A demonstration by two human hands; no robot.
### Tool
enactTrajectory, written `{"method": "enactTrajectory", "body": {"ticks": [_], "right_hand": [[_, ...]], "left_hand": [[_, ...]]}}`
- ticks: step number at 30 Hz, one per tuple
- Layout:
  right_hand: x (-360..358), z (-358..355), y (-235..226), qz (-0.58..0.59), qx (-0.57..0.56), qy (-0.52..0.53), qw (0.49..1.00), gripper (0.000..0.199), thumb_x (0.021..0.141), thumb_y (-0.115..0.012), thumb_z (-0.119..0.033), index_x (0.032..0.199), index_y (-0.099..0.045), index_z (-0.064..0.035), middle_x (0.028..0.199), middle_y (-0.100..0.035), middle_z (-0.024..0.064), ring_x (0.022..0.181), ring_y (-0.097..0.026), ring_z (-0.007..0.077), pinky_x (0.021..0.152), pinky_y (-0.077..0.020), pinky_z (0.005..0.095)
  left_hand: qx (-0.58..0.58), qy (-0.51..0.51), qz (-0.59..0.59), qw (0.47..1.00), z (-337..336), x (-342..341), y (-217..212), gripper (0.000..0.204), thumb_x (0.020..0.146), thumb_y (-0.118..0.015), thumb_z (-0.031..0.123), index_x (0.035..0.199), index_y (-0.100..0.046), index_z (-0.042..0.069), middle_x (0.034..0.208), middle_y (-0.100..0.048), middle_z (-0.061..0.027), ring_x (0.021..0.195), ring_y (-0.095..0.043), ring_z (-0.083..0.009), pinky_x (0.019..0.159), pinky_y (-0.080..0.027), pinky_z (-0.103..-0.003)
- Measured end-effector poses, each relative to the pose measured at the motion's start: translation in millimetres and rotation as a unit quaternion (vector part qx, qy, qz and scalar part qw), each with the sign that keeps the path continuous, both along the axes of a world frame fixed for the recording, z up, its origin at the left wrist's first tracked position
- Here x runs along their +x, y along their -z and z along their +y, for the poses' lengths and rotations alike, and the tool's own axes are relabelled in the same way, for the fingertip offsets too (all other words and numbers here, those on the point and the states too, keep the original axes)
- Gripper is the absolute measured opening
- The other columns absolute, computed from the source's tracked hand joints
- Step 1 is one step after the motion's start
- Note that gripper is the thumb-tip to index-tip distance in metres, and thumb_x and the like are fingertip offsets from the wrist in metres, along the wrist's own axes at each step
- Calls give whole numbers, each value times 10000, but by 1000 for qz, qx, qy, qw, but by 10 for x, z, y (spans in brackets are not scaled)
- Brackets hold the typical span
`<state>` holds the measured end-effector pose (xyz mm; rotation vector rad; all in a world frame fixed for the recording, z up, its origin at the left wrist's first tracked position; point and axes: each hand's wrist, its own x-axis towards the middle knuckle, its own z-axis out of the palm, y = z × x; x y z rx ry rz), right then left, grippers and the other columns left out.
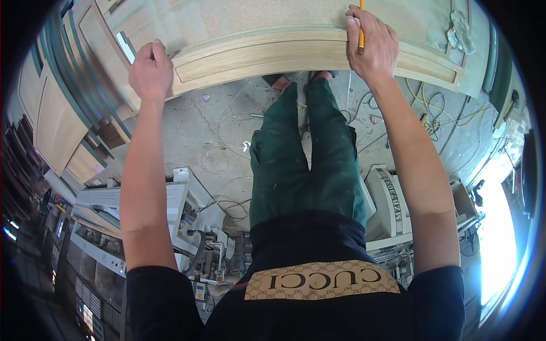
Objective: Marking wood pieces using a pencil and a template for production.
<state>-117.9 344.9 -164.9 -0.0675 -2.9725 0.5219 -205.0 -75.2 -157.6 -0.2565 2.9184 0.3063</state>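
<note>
A long, narrow pale wood panel (261, 55) with a recessed frame lies across the near edge of the workbench (267, 14). At its left end, my left hand (151, 74) is closed with curled fingers, the thumb against the forefinger; the fingertips are partly hidden. Toward the right part of the panel, my right hand (376, 48) rests over the wood with its fingers bent across the far edge. A yellow pencil (361, 37) is tucked between those fingers, its dark end pointing toward me.
Stacked boards and panels (62, 108) stand on the left. Crumpled clear plastic (459, 33) lies at the bench's right. Cables and a yellow hose (435, 108) run over the concrete floor (227, 128). Machines (196, 204) are on either side of my legs.
</note>
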Motion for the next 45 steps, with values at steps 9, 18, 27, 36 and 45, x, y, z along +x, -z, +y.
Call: {"method": "enactTrajectory", "body": {"ticks": [9, 18, 27, 36, 45], "right_hand": [[-58, -39, -115, 63, -36, -48, 996, 175, 1019, -597, -147, 1144, -661, -43, 1108, -725, 157, 1053, -687, 369, 921, -494, 487], [-75, -100, -155, 38, -36, -36, 998, 186, 1034, -572, -178, 1129, -679, -60, 1103, -736, 150, 1056, -688, 371, 926, -491, 490], [-31, 9, -16, 38, 40, -20, 998, 328, 1113, -488, -301, 1337, -687, -168, 1216, -752, 78, 1179, -693, 259, 1062, -448, 400], [76, -593, -784, -183, -438, -49, 879, 381, 1135, -474, -254, 1251, -724, 9, 1041, -755, 84, 977, -664, 160, 936, -508, 317], [-128, -911, -597, -323, -410, -40, 852, 271, 1062, -678, -278, 1061, -777, -25, 818, -743, 30, 728, -633, 83, 667, -516, 249]], "left_hand": [[68, 110, 151, 980, 279, 61, 5, 412, 1051, -511, 414, 1013, -760, 89, 1092, -759, -116, 1054, -695, -347, 1007, -480, -500], [84, 143, 200, 966, 1301, 436, 137, 320, 1056, -490, 340, 1090, -742, 146, 1155, -723, -43, 1190, -625, -277, 1181, -317, -527], [203, 95, 233, 946, 1402, 384, 178, 282, 1023, -527, 303, 940, -709, 104, 1008, -722, -96, 1079, -647, -337, 1084, -417, -531], [87, 121, 195, 969, 1364, 404, -26, 233, 978, -588, 225, 858, -700, 59, 923, -699, -136, 1023, -639, -359, 1078, -440, -537], [86, 126, 179, 972, 1393, 377, -76, 243, 962, -600, 195, 786, -685, 51, 885, -704, -152, 977, -649, -367, 977, -464, -509]]}}
